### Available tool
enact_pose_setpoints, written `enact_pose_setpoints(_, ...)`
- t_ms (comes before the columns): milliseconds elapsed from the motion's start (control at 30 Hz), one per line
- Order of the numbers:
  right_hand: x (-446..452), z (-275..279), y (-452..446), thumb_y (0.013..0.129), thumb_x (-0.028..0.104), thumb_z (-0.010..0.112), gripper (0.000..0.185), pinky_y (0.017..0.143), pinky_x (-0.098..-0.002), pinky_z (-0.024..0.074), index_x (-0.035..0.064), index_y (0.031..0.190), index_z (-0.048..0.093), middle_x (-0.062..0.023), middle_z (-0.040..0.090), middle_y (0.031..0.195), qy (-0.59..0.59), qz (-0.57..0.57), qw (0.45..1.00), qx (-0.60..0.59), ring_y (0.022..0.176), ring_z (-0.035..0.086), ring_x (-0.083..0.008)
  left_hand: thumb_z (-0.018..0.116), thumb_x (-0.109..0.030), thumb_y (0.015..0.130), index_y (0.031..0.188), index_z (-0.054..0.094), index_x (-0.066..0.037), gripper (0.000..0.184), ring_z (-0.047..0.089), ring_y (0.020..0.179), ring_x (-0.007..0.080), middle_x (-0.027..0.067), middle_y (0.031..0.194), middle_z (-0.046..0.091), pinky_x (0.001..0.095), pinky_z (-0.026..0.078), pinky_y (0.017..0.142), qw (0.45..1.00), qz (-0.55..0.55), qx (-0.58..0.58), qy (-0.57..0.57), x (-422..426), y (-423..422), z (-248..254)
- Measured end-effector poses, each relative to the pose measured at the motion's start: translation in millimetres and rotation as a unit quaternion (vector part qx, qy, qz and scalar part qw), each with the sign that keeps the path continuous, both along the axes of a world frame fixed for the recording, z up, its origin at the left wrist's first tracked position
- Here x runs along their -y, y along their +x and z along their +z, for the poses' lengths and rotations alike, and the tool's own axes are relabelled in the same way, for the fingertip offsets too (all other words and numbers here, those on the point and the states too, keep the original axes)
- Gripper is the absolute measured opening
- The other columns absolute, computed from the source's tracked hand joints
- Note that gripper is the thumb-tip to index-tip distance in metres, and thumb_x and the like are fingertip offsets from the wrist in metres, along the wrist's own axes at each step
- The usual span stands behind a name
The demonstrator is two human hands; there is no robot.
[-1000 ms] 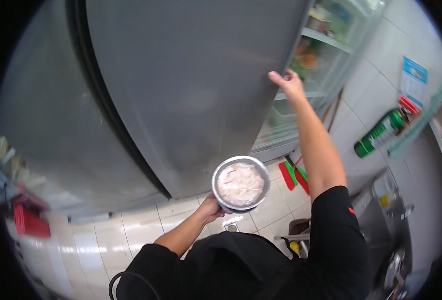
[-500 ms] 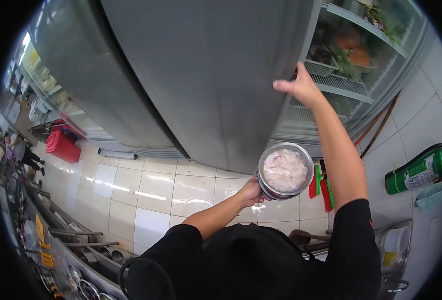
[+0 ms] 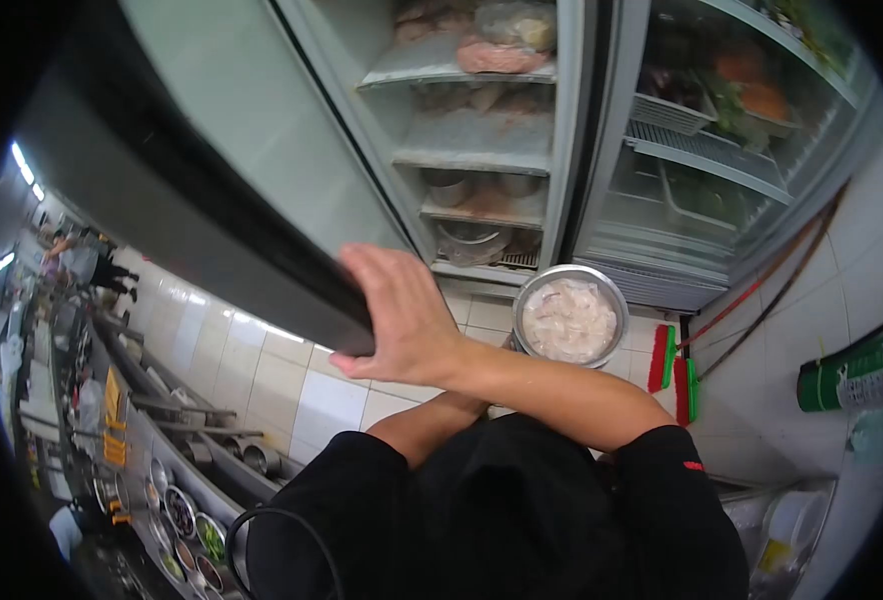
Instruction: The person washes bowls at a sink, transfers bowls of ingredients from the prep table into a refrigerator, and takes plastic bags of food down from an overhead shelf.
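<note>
My right hand (image 3: pixel 397 315) is wrapped round the edge of a grey fridge door (image 3: pixel 232 240), which stands wide open to the left. My right forearm crosses in front of my left arm. Below the open fridge, a round metal bowl (image 3: pixel 619 312) is held up, filled with pale, whitish pieces (image 3: pixel 569 320) that look wrapped in plastic. My left hand supports the bowl from its left side, mostly hidden behind my right forearm. Inside the fridge, pink meat (image 3: pixel 502 57) lies on an upper shelf, and metal containers (image 3: pixel 449 187) stand lower down.
To the right stands a glass-front fridge (image 3: pixel 652 200) with vegetables in baskets. Red and green brooms (image 3: pixel 664 358) lean by the wall, near a green cylinder (image 3: pixel 857 370). At lower left is a counter with several food bowls (image 3: pixel 212 537). Another person (image 3: pixel 87 265) stands far left.
My right hand has swung the grey door open to the left, exposing the shelves. The bowl stays in nearly the same place, while my right forearm now crosses over my left arm.
</note>
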State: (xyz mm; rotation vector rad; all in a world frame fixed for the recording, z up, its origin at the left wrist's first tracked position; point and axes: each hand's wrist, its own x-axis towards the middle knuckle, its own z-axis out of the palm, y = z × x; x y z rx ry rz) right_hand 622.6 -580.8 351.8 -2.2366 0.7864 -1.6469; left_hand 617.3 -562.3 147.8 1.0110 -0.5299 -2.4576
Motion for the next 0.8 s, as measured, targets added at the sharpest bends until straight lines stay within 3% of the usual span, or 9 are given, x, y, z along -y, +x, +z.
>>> enact_pose_setpoints(67, -6.2, -3.1, 24.3, 0.064, 0.037, 0.082, 0.101, 0.108, -0.0532, 0.0289, 0.0005, 0.142, 0.029, -0.0207, 0.043, 0.134, 0.008, 0.038, 0.999, -0.009, 0.124, 0.042, -0.0387, 0.038, -0.011, 0.099, 0.139, 0.028, -0.014, 0.042, 0.065, 0.057, 0.0179, 0.012, 0.094, 0.067, 0.022, 0.036, 0.036, 0.999, 0.043, 0.015, -0.026, 9.1, 17.1, -2.0)
enact_pose_setpoints(167, 4.3, -5.1, 16.3, 0.067, 0.043, 0.08, 0.097, 0.108, -0.0556, 0.0264, 0.0015, 0.141, 0.034, -0.0198, 0.044, 0.133, 0.019, 0.113, 0.986, -0.119, 0.125, 0.042, -0.0377, 0.038, -0.011, 0.098, 0.138, 0.029, -0.013, 0.04, 0.065, 0.057, 0.0179, 0.012, 0.094, 0.067, 0.0221, 0.036, 0.035, 0.992, 0.104, 0.035, -0.062, 30.7, 48.2, -7.4)
enact_pose_setpoints(267, 37.5, -33.5, -21.5, 0.065, 0.05, 0.079, 0.092, 0.108, -0.0631, 0.02, 0.0051, 0.137, 0.044, -0.0199, 0.044, 0.136, 0.02, -0.005, 0.975, -0.221, 0.127, 0.04, -0.0398, 0.039, -0.011, 0.098, 0.137, 0.031, -0.013, 0.039, 0.065, 0.057, 0.018, 0.0121, 0.095, 0.067, 0.0222, 0.036, 0.035, 0.983, 0.154, 0.043, -0.09, 59.2, 79.1, -20.9)
enact_pose_setpoints(333, 65.2, -62.8, -43.5, 0.062, 0.051, 0.082, 0.097, 0.107, -0.0659, 0.0186, 0.0059, 0.138, 0.041, -0.0234, 0.035, 0.142, 0.054, -0.1, 0.952, -0.283, 0.133, 0.031, -0.044, 0.039, -0.011, 0.098, 0.136, 0.032, -0.012, 0.039, 0.064, 0.057, 0.0181, 0.0121, 0.095, 0.067, 0.0223, 0.036, 0.035, 0.975, 0.188, 0.063, -0.097, 78.5, 101.2, -30.0)
enact_pose_setpoints(400, 85.5, -89.5, -59.6, 0.057, 0.049, 0.086, 0.109, 0.108, -0.0632, 0.02, 0.0047, 0.142, 0.034, -0.0289, 0.02, 0.148, 0.115, -0.159, 0.935, -0.295, 0.137, 0.021, -0.0483, 0.04, -0.011, 0.097, 0.135, 0.033, -0.012, 0.038, 0.064, 0.056, 0.0179, 0.0123, 0.096, 0.066, 0.0225, 0.035, 0.035, 0.965, 0.22, 0.103, -0.094, 97.2, 118.5, -33.4)
enact_pose_setpoints(500, 117.3, -121.1, -56.5, 0.055, 0.046, 0.089, 0.117, 0.109, -0.0614, 0.0194, 0.0033, 0.145, 0.027, -0.0329, 0.01, 0.149, 0.249, -0.124, 0.927, -0.25, 0.138, 0.017, -0.0511, 0.039, -0.013, 0.098, 0.134, 0.036, -0.014, 0.036, 0.065, 0.056, 0.0163, 0.0112, 0.098, 0.066, 0.0221, 0.035, 0.035, 0.952, 0.246, 0.159, -0.087, 126.4, 145.0, -38.6)
enact_pose_setpoints(533, 126.2, -130.6, -52.2, 0.053, 0.044, 0.091, 0.124, 0.112, -0.0565, 0.022, 0.0008, 0.146, 0.021, -0.0339, 0.007, 0.149, 0.286, -0.119, 0.917, -0.253, 0.138, 0.016, -0.0511, 0.039, -0.016, 0.1, 0.134, 0.038, -0.015, 0.034, 0.065, 0.057, 0.0153, 0.0098, 0.098, 0.067, 0.0212, 0.035, 0.035, 0.951, 0.244, 0.167, -0.087, 135.0, 153.4, -41.9)
enact_pose_setpoints(633, 142.1, -152.0, -42.6, 0.053, 0.04, 0.092, 0.123, 0.113, -0.0523, 0.0242, 0.0003, 0.146, 0.021, -0.0334, 0.007, 0.149, 0.323, -0.059, 0.929, -0.174, 0.139, 0.017, -0.0491, 0.039, -0.013, 0.099, 0.134, 0.037, -0.015, 0.035, 0.064, 0.056, 0.0148, 0.0103, 0.094, 0.067, 0.022, 0.035, 0.034, 0.945, 0.266, 0.177, -0.073, 149.9, 165.7, -40.3)
enact_pose_setpoints(800, 166.0, -183.5, -27.5, 0.054, 0.037, 0.093, 0.122, 0.112, -0.0486, 0.0286, 0.0039, 0.146, 0.021, -0.0297, 0.013, 0.151, 0.329, -0.072, 0.924, -0.179, 0.14, 0.022, -0.044, 0.045, -0.013, 0.097, 0.132, 0.039, -0.014, 0.035, 0.064, 0.054, 0.0151, 0.009, 0.088, 0.068, 0.0225, 0.035, 0.034, 0.949, 0.276, 0.141, -0.06, 176.5, 181.5, -19.3)
